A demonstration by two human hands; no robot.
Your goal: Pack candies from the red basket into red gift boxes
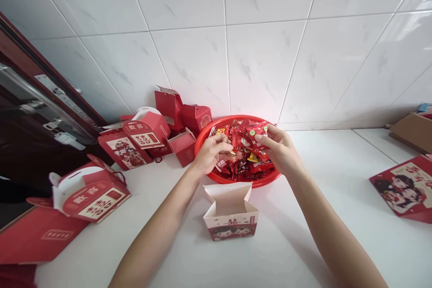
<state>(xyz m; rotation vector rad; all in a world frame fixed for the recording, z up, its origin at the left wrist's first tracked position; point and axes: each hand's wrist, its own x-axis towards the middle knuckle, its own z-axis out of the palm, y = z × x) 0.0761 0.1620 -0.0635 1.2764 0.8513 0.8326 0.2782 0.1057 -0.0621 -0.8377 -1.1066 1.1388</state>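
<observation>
A red packet [259, 135] is pinched by the right hand [283, 149] over a basket [261, 183] of sweets [261, 166]. Fingers of the left hand [212, 155] are curled — whether anything is gripped cannot be told. An open box [232, 224] is set on the worktop [189, 252].

Left hand [211, 155] and right hand [284, 150] curl inward.

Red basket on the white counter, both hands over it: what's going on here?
A person's right hand holds a red packet above the red basket of wrapped packets. The left hand is over the basket too; what it grips is unclear. An open paper box stands in front of the basket, and more red boxes sit to the left.
</observation>
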